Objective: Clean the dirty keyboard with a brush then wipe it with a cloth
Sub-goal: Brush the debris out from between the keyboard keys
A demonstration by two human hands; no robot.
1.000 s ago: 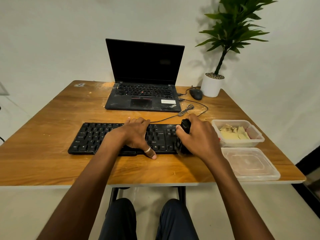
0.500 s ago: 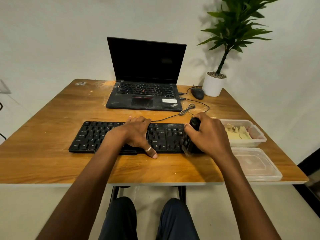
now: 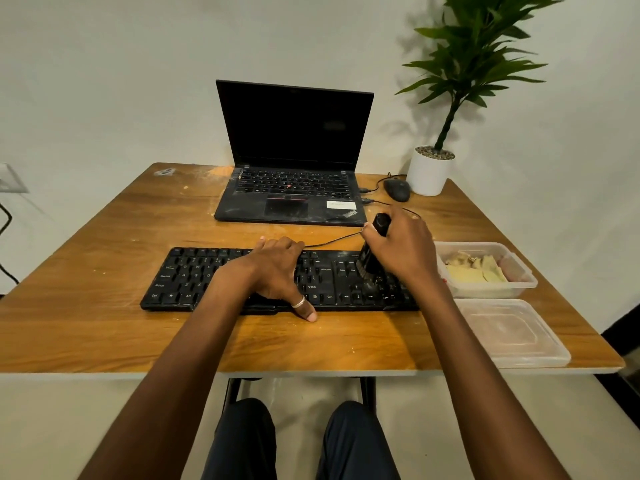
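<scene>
Keyboard (image 3: 187, 275): black, lies flat across the near half of the wooden table (image 3: 104, 323), long side parallel to the front edge, thin cable (image 3: 332, 240) leading off from its back edge toward the laptop (image 3: 294, 202). Brush (image 3: 367, 263): black, stands nearly upright over the right-hand block of keys, bristles down on the keys, handle end poking out above the fist. Right hand (image 3: 405, 251): clamped round the brush, fingers curled about its handle. Left hand (image 3: 273, 271): lies flat on the middle keys with fingers straight, holds nothing, ringed thumb reaching past the front edge onto the table. Just right of the keyboard: a clear plastic tub (image 3: 485, 291) with pale yellow pieces inside, too indistinct to name, and in front of it a clear flat lid (image 3: 509, 334). Behind: laptop open with dark screen, a black mouse (image 3: 397, 189) to its right, a white pot (image 3: 429, 174) with a green plant (image 3: 478, 57) at the back right corner. Below the table edge: knees in dark trousers (image 3: 242, 441).
</scene>
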